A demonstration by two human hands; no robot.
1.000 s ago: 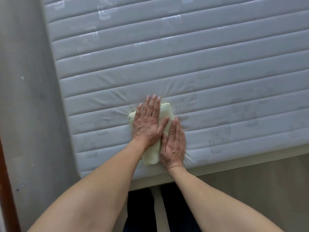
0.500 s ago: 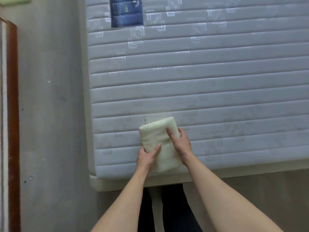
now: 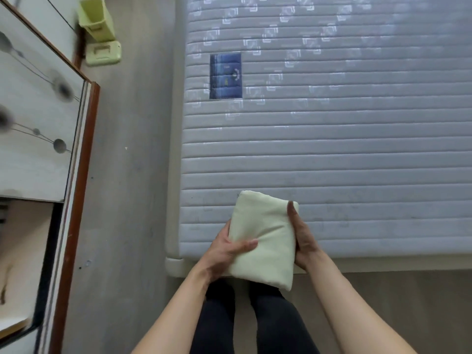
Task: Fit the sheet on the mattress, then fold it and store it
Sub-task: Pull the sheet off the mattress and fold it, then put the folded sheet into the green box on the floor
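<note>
The folded sheet (image 3: 263, 238), a pale yellow-green compact bundle, sits in the lower middle of the frame, held between both hands over the near edge of the mattress (image 3: 332, 154). Its lower end hangs past the mattress edge, above the person's dark-trousered legs (image 3: 255, 318). The left hand (image 3: 224, 251) grips the bundle's left side, thumb lying across the top face and fingers tucked beneath. The right hand (image 3: 301, 238) clasps the right side, its edge pressed along the fold, fingers wrapped under and out of sight. Whether the bundle touches the mattress or is lifted just clear of it cannot be told.

The mattress fills the right and upper part of the frame, bare, grey-white and quilted in horizontal bands, with a dark blue label (image 3: 225, 75) in its upper left area. Grey floor (image 3: 127, 175) runs down the left of the bed. A wardrobe (image 3: 40, 129) with a brown frame stands at the far left, and a light green bin (image 3: 97, 19) with a matching lid (image 3: 103, 52) lies at the upper left.
</note>
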